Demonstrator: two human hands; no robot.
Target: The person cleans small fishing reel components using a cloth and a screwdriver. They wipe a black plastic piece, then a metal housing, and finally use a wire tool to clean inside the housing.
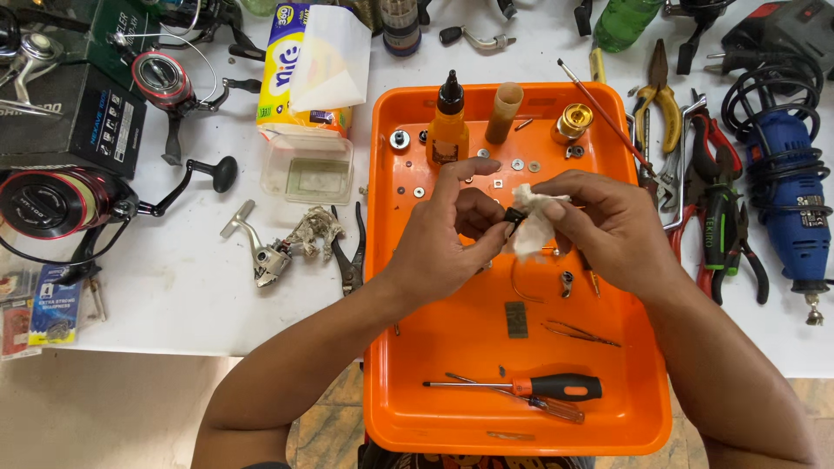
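Observation:
Over an orange tray (417, 382), my left hand (443, 234) pinches a small black part (513, 215) between thumb and fingers. My right hand (608, 226) holds a crumpled white tissue (534, 221) pressed against that part. Under the hands, small washers, screws and metal bits lie scattered in the tray. An orange oil bottle with a black nozzle (448, 122), a brown tube (503, 113) and a gold spool (572, 122) stand at the tray's far end. Near the front of the tray lie a black-and-orange screwdriver (539, 386) and tweezers (580, 332).
The white table holds fishing reels (52, 201) and a dark box at left, a tissue pack (304, 65), a clear plastic tub (307, 167), and a reel handle with black pliers (351, 252). Pliers and cutters (717, 217) and a blue rotary tool (795, 191) lie at right.

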